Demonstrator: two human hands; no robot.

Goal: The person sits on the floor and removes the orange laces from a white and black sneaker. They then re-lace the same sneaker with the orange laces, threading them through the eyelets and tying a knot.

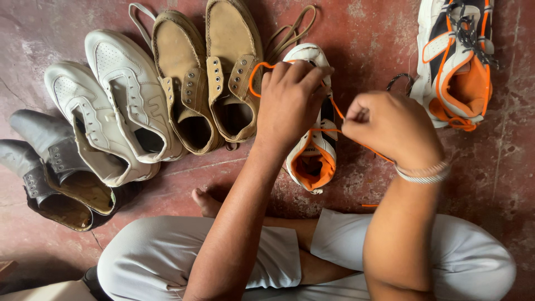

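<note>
The white-and-orange sneaker (312, 145) lay at frame centre, long axis vertical, toe upward. The left hand (290, 100) rested on it, pinching the orange lace (356, 142); the right hand (390, 128) pinched the lace just right.

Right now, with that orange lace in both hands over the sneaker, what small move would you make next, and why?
Probably draw the right hand outward to tighten the orange lace. The left hand pins a loose loop over the white and orange sneaker, while the strand to the right hand looks nearly straight.
</note>
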